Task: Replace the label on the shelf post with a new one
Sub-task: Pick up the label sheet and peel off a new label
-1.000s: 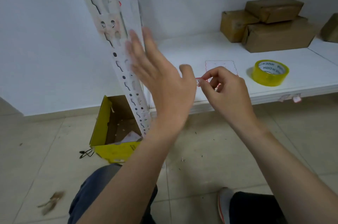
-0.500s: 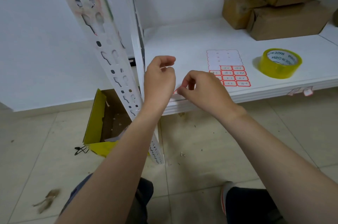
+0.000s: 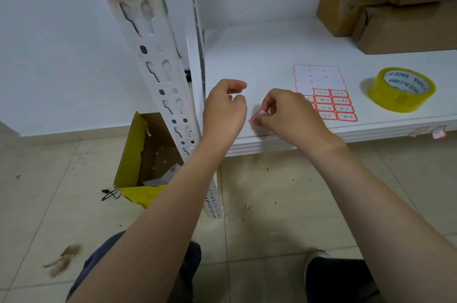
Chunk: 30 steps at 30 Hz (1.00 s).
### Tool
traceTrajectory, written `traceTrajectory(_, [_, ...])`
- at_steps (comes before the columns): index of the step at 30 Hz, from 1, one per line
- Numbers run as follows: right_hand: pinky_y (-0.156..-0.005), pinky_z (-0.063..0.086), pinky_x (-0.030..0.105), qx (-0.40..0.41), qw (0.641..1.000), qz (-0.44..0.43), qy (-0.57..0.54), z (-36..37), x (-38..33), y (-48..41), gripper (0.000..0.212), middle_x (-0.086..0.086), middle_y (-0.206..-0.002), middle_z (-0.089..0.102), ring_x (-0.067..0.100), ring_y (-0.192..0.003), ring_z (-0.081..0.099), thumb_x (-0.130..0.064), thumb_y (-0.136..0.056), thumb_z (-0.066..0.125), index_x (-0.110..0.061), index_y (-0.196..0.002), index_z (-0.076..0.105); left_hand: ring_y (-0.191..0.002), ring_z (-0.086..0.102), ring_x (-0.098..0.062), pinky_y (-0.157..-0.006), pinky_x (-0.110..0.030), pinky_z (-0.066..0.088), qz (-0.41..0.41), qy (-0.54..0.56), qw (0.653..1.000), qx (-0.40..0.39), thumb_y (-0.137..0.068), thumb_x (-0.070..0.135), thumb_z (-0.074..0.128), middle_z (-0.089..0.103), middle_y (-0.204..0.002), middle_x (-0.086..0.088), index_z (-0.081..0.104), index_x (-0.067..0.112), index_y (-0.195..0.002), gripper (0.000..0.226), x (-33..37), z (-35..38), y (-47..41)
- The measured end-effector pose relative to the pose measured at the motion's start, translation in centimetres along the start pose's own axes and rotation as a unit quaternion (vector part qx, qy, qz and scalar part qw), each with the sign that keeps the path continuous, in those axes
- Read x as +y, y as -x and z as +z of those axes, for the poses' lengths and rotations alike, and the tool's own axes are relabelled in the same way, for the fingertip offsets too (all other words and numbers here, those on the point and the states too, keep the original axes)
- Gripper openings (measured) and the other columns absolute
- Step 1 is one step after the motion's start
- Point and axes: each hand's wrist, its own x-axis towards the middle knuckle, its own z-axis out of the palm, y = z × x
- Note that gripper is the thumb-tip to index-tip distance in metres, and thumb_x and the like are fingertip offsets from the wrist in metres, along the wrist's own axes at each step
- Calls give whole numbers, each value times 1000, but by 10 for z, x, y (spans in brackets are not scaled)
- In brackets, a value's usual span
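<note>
The white perforated shelf post (image 3: 158,60) rises at the left, with reddish-brown residue smeared around its upper holes. A sheet of red-bordered labels (image 3: 326,95) lies on the white shelf (image 3: 259,55); its upper rows are peeled bare. My right hand (image 3: 289,114) pinches one small red-bordered label (image 3: 258,114) between thumb and fingertips, just above the shelf's front edge. My left hand (image 3: 225,109) hovers a few centimetres to the label's left, fingers curled loosely and holding nothing, beside the post.
A roll of yellow tape (image 3: 401,90) stands on the shelf at the right, with brown cardboard parcels (image 3: 395,6) stacked behind it. An open yellow box (image 3: 146,159) with paper scraps sits on the tiled floor behind the post. Small stickers (image 3: 435,132) hang off the shelf edge.
My left hand came down off the post and curled in beside the right hand. The right hand kept hold of the label. The view tilted down, showing the whole label sheet.
</note>
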Motion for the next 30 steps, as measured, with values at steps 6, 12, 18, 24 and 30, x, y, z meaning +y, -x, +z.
traceTrajectory(6, [-59,37,29,-38,999,-5,7,3,-7,1,25,-13,-71,56,13,-69,55,-34,-87,79,-29,-75,56,-108,59,-9,-96,-30,51,-4,-3,1000,9,-91,-8,40,64,-112,11,66,19,-120,48,1,-1,0])
traceTrajectory(12, [-63,43,30,-67,998,5,12,3,-14,5,19,-9,-76,60,19,-77,62,-32,-84,79,-26,-80,61,-109,59,-9,-89,-24,46,-15,1,1000,3,-94,-4,43,67,-119,7,64,18,-124,43,1,-2,3])
traceTrajectory(18, [-69,46,32,-70,995,47,47,1,-21,11,20,-5,-92,68,24,-90,66,-35,-83,81,-27,-89,63,-97,61,-20,-89,-42,54,-26,12,1000,10,-93,-2,42,67,-119,5,52,22,-125,41,0,0,0])
traceTrajectory(24, [-74,47,31,-63,993,72,74,-2,-24,16,27,-4,-101,74,24,-96,69,-44,-85,82,-24,-101,73,-87,62,-20,-83,-39,52,-30,24,999,3,-95,1,45,65,-115,7,50,24,-125,38,5,5,3])
traceTrajectory(30, [-87,51,39,-17,991,15,134,-3,-20,25,58,2,-130,67,29,-118,66,-61,-88,72,-21,-129,65,-83,59,2,-73,-21,48,-25,30,999,1,-96,5,48,67,-117,7,51,21,-131,38,13,13,7])
